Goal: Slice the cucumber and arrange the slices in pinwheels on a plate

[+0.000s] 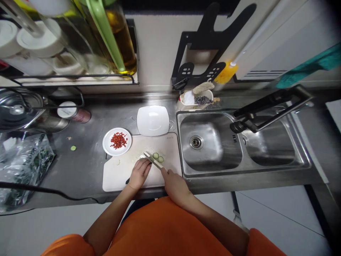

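Head view shows a person in an orange top at a steel worktop (90,156), working on a pale cutting board (170,149). The right hand (174,183) grips a knife (155,161) by its handle, the blade slanting across the board toward the left fingers. The left hand (140,174) is curled over a cucumber (127,181), mostly hidden on the board, with only a dark end showing under the palm. Two cucumber slices (158,157) lie just beside the blade on its right. A small mark (169,137) near the board's upper right corner is too tiny to read. Red berries (119,140) sit on a round white plate (106,147) at the board's upper left; a square white plate (153,121) stands at its far edge. Farther left, the writing on a white-lidded jar (83,116) cannot be made out, and faint reddish marks on a shelf jar (23,60) are equally illegible. A double sink (213,156) lies to the right.
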Action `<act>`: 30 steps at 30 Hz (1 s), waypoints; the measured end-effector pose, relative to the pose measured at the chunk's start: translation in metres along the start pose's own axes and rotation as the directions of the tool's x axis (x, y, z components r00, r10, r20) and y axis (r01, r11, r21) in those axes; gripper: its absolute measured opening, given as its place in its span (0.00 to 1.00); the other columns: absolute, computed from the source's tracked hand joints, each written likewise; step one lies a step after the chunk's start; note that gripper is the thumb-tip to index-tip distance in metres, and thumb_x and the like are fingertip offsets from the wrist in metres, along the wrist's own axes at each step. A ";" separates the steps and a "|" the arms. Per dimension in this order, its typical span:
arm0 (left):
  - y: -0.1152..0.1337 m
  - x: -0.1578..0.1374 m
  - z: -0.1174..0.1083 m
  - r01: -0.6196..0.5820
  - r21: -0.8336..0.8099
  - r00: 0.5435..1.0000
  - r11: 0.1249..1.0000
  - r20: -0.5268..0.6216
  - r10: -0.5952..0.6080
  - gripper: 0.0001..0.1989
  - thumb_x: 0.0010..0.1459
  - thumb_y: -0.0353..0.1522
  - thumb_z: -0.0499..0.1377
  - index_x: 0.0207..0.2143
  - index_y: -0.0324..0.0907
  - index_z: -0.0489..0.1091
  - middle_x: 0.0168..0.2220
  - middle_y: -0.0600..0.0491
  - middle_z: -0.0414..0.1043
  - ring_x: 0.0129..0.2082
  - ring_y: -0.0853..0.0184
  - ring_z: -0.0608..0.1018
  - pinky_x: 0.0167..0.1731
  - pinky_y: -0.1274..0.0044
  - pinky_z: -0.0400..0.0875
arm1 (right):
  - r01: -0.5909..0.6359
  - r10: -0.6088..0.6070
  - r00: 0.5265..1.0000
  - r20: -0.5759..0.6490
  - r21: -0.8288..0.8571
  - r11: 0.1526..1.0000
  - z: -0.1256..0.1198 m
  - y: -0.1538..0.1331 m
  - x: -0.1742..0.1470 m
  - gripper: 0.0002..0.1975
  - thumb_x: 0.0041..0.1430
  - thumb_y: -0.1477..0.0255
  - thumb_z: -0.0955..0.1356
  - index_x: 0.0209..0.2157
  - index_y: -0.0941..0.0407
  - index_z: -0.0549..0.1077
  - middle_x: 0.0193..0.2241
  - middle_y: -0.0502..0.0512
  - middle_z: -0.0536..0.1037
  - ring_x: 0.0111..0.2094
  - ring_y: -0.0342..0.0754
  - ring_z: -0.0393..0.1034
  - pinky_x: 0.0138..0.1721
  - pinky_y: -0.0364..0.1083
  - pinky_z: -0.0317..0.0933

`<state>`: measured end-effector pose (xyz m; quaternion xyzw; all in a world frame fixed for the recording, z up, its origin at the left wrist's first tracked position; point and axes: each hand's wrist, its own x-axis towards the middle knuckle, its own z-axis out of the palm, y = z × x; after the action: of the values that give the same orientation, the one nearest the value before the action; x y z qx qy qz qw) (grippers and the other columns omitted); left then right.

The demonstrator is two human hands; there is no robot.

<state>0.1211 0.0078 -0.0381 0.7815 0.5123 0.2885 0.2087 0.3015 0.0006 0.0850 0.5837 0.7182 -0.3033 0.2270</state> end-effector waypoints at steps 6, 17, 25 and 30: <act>0.001 -0.001 0.000 0.007 0.001 1.000 1.000 0.012 -0.007 0.10 0.62 0.32 0.52 0.44 0.42 0.69 0.41 0.48 0.73 0.45 0.63 0.74 0.48 0.66 0.70 | -0.009 0.009 1.000 -0.001 0.006 1.000 -0.002 -0.001 -0.002 0.19 0.62 0.82 0.54 0.52 0.57 0.63 0.36 0.61 0.74 0.34 0.51 0.74 0.31 0.44 0.63; -0.001 0.000 0.000 0.002 -0.008 1.000 1.000 0.014 -0.002 0.11 0.62 0.33 0.52 0.45 0.42 0.69 0.41 0.48 0.73 0.44 0.63 0.74 0.48 0.66 0.70 | -0.007 0.007 1.000 0.016 0.040 0.999 0.004 0.000 -0.001 0.21 0.59 0.83 0.54 0.52 0.56 0.63 0.36 0.59 0.75 0.35 0.52 0.74 0.31 0.45 0.62; 0.000 0.002 -0.002 0.005 -0.013 1.000 1.000 0.015 -0.004 0.10 0.62 0.31 0.52 0.44 0.42 0.68 0.41 0.48 0.73 0.44 0.64 0.74 0.48 0.66 0.70 | -0.019 0.016 0.998 0.057 0.063 0.998 -0.002 -0.002 0.001 0.20 0.59 0.83 0.55 0.50 0.57 0.63 0.36 0.61 0.75 0.36 0.51 0.73 0.32 0.44 0.62; -0.001 0.001 -0.001 -0.004 -0.011 1.000 1.000 0.014 0.004 0.10 0.61 0.31 0.53 0.44 0.42 0.68 0.41 0.48 0.73 0.44 0.63 0.73 0.48 0.67 0.70 | -0.013 0.009 0.999 0.048 0.075 0.997 0.000 -0.002 0.003 0.20 0.59 0.84 0.54 0.49 0.57 0.63 0.36 0.59 0.75 0.37 0.50 0.73 0.33 0.44 0.62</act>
<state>0.1204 0.0095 -0.0380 0.7835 0.5075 0.2861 0.2161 0.2989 0.0021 0.0830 0.5884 0.6974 -0.3428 0.2235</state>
